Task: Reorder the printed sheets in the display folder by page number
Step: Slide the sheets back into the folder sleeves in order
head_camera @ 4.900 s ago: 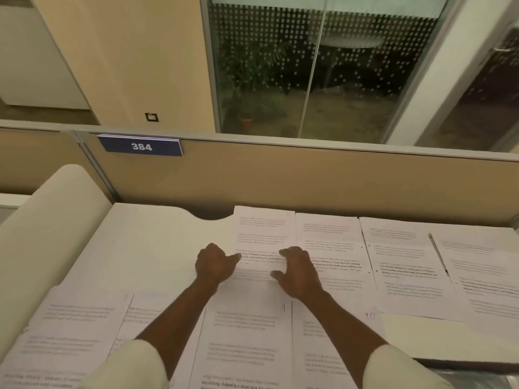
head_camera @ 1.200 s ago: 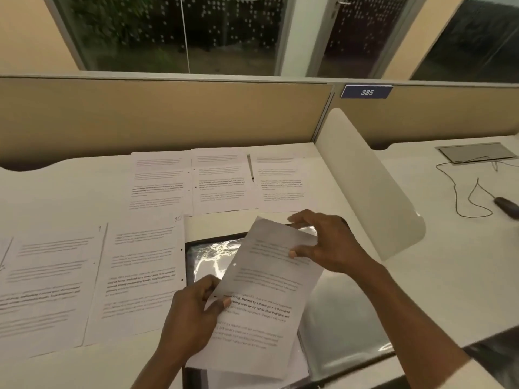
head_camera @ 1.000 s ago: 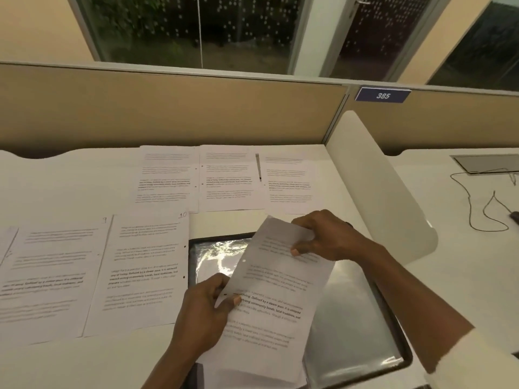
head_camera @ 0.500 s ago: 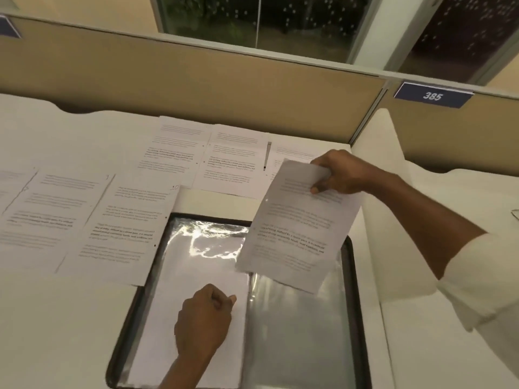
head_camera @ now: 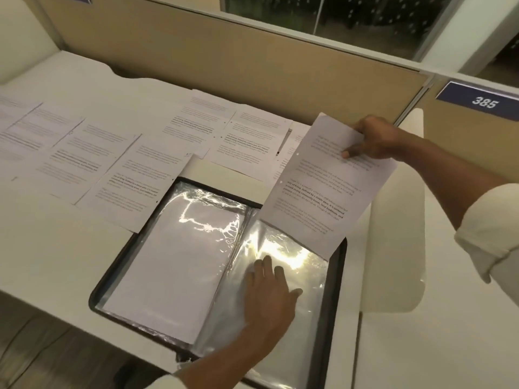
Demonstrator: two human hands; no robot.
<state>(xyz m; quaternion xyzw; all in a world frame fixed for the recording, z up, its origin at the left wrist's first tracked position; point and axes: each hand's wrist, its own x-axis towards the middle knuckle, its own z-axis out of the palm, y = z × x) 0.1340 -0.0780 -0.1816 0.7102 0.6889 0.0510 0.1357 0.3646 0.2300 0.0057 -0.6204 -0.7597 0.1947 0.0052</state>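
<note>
The right hand (head_camera: pixel 375 138) is pinching a white printed sheet (head_camera: pixel 323 189) by its top edge, tilted above the open black-rimmed display folder (head_camera: pixel 340 279); the left hand (head_camera: pixel 271 296) is lying flat, fingers spread, on the folder's right clear sleeve (head_camera: pixel 314 307)

Office, open-plan workstation: white desk (head_camera: pixel 56 248) backed by tan partition panel (head_camera: pixel 224 60), blue number plate (head_camera: pixel 480 101) reading 385, curved white side divider (head_camera: pixel 393 248), glazed wall (head_camera: pixel 337 15) behind, printed sheets (head_camera: pixel 92 161) laid in rows.
</note>
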